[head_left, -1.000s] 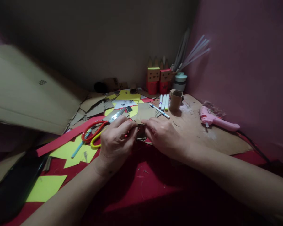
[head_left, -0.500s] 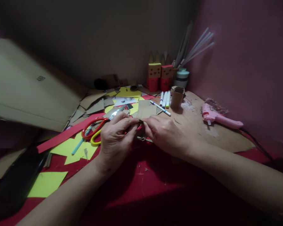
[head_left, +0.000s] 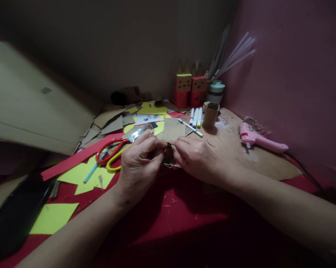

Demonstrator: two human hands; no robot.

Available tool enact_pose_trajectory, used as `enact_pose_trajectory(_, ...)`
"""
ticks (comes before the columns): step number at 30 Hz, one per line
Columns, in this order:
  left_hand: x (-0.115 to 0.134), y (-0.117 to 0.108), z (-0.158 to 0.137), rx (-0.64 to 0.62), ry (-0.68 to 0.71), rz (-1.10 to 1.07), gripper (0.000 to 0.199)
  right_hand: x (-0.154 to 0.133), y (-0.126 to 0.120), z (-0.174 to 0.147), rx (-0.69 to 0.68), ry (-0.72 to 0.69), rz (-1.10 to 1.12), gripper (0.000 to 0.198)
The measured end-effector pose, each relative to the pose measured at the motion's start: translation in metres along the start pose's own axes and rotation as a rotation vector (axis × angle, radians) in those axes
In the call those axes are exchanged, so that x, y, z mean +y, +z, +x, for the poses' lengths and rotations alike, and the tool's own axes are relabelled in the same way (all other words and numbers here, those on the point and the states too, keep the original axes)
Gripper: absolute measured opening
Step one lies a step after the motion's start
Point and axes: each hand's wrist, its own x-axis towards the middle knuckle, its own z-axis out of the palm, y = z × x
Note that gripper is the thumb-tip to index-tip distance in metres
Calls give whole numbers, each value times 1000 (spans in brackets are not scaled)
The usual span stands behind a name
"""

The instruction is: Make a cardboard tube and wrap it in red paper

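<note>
Close together at the table's front, my left hand (head_left: 141,160) and my right hand (head_left: 196,160) pinch a small piece of brown cardboard (head_left: 169,158) between thumbs and fingers. Most of this piece is hidden by the fingers; a bit of red shows beside the left fingertips. Its lower edge looks ragged. Left of my left hand lie scissors (head_left: 117,150) with one red and one yellow handle, blades pointing away. Just beyond the fingers is a flat cardboard rectangle (head_left: 174,128), with a capped marker (head_left: 190,127) across its corner.
Several markers (head_left: 195,117) lie near a cardboard tube (head_left: 211,116). A pink glue gun (head_left: 263,139) with a cord rests at right. Two red figures with cardboard faces (head_left: 184,89) stand at the back by a lidded jar (head_left: 216,91). Yellow paper scraps (head_left: 54,217) and a large box (head_left: 39,100) are at left.
My left fingers have shifted slightly right along the cardboard, covering more of the red bit. Both hands keep their pinch. The view has moved a little.
</note>
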Motion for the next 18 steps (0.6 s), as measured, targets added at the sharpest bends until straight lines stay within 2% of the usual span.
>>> enact_pose_trajectory(5, -3, 0, -1, -30, 179, 286, 11, 2, 3, -3, -10, 15, 32, 28)
enact_pose_trajectory(7, -4, 0, -1, -29, 231, 347, 14, 1, 4, -3, -20, 25, 46, 28)
enact_pose_trajectory(11, -5, -1, 0, -21, 256, 325, 16, -5, 6, 0, -22, 99, 39, 25)
enact_pose_trajectory(18, -11, -1, 1, -24, 299, 312, 13, -11, 7, 7, -149, 256, 148, 23)
